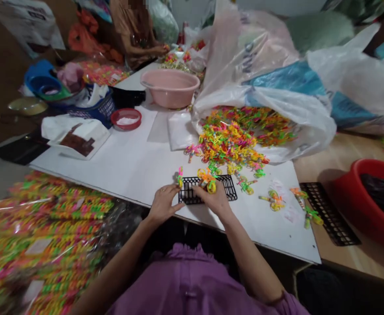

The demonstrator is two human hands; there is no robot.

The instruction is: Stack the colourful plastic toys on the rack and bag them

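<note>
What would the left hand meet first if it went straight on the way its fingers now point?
The left hand would most likely meet the black plastic grid, whose end lies just ahead of its fingertips. Depth is hard to judge from this view, so they may already touch.

Neon pink, orange, yellow and green plastic loops (231,140) tangle in a speckled heap; the lattice rack (208,190) is black, the basin (169,89) pale pink, the sleeve (192,280) purple.

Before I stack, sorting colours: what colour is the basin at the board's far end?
The basin is pale pink, clearest in the head view.
</note>
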